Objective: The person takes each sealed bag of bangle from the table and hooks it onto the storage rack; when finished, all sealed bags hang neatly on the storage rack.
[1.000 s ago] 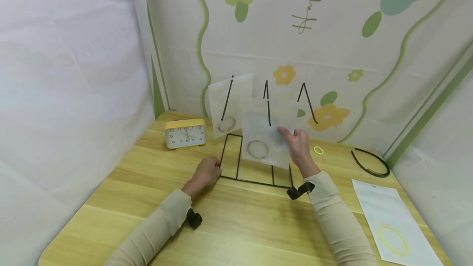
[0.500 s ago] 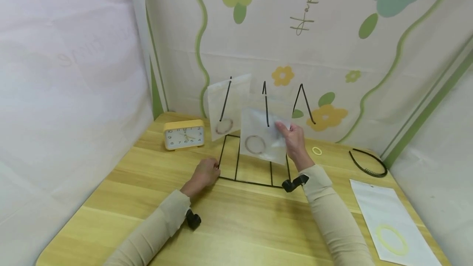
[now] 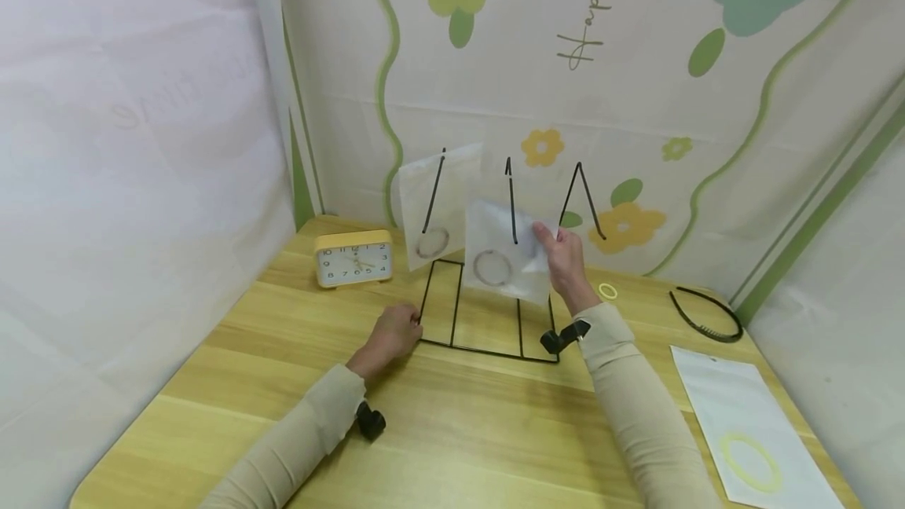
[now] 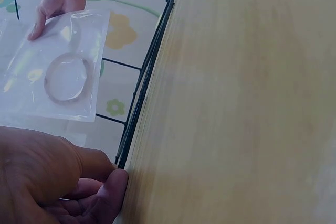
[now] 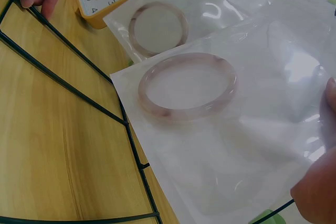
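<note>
My left hand (image 3: 397, 330) pinches the near left corner of a black wire display rack (image 3: 452, 345) standing on the table. My right hand (image 3: 566, 261) grips the right edge of a clear plastic bag (image 3: 488, 226), thumb on the front. Inside that bag lies a pale pinkish bangle (image 5: 197, 113). The front part of the rack's middle prong (image 3: 513, 214) shows over the face of the bag. A similar bag (image 3: 456, 195) with a bangle hangs on the left prong. Nothing hangs on the right prong (image 3: 590, 203).
A yellow alarm clock (image 3: 355, 259) stands left of the rack. To the right lie a small yellow ring (image 3: 608, 291), a black headband (image 3: 721, 336) and a white sheet-like packet (image 3: 735, 399) with a larger yellow ring. A flower-patterned cloth (image 3: 636, 100) closes off the back.
My right hand and its bag have shifted slightly up and back along the middle prong, and the bag's lower edge has risen. My left hand stays at the rack's corner.
</note>
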Motion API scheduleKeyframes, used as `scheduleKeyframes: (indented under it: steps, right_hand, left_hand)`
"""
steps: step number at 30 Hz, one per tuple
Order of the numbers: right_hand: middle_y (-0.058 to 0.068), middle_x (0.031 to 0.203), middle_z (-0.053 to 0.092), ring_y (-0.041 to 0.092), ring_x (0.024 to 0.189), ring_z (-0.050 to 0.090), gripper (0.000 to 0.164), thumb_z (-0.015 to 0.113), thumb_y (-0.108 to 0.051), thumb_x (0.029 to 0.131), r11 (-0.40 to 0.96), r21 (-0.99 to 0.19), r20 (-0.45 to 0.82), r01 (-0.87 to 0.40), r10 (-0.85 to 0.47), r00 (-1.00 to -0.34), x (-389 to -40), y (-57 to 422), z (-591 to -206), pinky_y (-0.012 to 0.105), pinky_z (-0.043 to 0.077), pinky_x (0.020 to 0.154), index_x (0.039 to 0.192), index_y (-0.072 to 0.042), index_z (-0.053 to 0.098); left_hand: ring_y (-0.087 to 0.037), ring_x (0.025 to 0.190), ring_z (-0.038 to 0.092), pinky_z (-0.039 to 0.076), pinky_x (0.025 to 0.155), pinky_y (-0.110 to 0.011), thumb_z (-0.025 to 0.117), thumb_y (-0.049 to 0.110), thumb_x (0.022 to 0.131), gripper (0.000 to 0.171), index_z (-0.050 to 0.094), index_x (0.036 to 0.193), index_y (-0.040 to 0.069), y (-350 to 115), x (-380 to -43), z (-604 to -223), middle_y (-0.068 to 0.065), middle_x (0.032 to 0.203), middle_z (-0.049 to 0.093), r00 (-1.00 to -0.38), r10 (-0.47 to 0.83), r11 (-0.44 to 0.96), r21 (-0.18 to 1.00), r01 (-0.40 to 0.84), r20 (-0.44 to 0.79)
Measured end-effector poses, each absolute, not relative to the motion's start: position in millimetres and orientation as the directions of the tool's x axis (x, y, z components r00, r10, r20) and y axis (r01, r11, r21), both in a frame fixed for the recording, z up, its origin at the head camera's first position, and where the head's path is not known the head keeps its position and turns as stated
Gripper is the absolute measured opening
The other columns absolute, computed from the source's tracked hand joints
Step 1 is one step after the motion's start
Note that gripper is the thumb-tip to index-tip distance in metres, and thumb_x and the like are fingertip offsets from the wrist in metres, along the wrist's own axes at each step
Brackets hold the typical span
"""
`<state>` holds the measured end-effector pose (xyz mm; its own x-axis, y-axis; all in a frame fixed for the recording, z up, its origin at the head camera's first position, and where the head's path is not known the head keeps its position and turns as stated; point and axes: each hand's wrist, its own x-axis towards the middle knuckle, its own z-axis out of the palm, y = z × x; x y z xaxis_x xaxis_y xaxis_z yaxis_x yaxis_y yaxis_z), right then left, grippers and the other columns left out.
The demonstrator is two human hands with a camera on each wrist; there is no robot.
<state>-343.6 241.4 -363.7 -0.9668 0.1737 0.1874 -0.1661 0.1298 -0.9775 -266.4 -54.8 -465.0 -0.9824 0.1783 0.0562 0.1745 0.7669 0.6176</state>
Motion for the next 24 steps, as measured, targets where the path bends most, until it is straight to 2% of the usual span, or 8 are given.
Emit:
scheduleKeyframes:
  steps: [4,8,15,20,24]
  right_hand:
    - [0.001,0.089,0.068,0.013,0.085,0.061,0.048,0.066,-0.041,0.091,0.154,-0.975,0.187,-0.162,0.168,-0.968,-349.1,240.6,-361.6,0.023,0.05,0.073,0.105,0.005,0.066]
    - [0.011,0.105,0.068,0.014,0.09,0.062,0.056,0.064,-0.045,0.091,0.193,-0.969,0.183,-0.151,0.16,-0.97,-354.6,240.5,-360.9,0.024,0.052,0.075,0.117,0.004,0.063]
    - [0.017,0.113,0.065,0.016,0.091,0.063,0.057,0.059,-0.049,0.093,0.24,-0.963,0.165,-0.125,0.155,-0.974,-361.3,241.2,-357.5,0.025,0.053,0.073,0.119,0.002,0.061]
    - [0.014,0.117,0.063,0.018,0.097,0.062,0.06,0.057,-0.051,0.093,0.223,-0.97,0.135,-0.101,0.141,-0.981,-366.3,241.7,-354.6,0.028,0.053,0.079,0.125,-0.001,0.059]
    - [0.011,0.111,0.064,0.016,0.094,0.061,0.059,0.058,-0.049,0.094,0.209,-0.973,0.127,-0.094,0.15,-0.981,-370.0,242.5,-353.8,0.027,0.053,0.078,0.124,0.001,0.059]
  left_hand:
    - [-0.018,0.074,0.057,0.052,0.072,-0.037,0.066,0.007,0.087,0.013,0.066,0.099,0.0,-54.9,-267.2,-465.7,-0.009,0.089,0.066,-0.982,0.18,0.764,0.621,0.177,0.059]
    - [-0.017,0.071,0.054,0.051,0.069,-0.035,0.066,0.005,0.086,0.011,0.066,0.096,0.0,-55.0,-267.9,-466.5,-0.007,0.083,0.063,-0.979,0.188,0.759,0.622,0.195,0.077]
    - [-0.018,0.07,0.052,0.049,0.068,-0.035,0.066,0.005,0.086,0.011,0.066,0.096,0.0,-55.5,-268.1,-466.1,-0.006,0.081,0.061,-0.979,0.186,0.754,0.628,0.193,0.077]
    - [-0.019,0.075,0.057,0.053,0.074,-0.038,0.066,0.006,0.087,0.017,0.067,0.102,-0.001,-55.4,-267.9,-464.6,-0.011,0.093,0.067,-0.982,0.176,0.76,0.625,0.179,0.067]
    - [-0.02,0.08,0.059,0.054,0.077,-0.04,0.065,0.006,0.087,0.021,0.067,0.105,-0.002,-54.6,-266.9,-464.2,-0.016,0.102,0.068,-0.983,0.176,0.752,0.637,0.172,0.057]
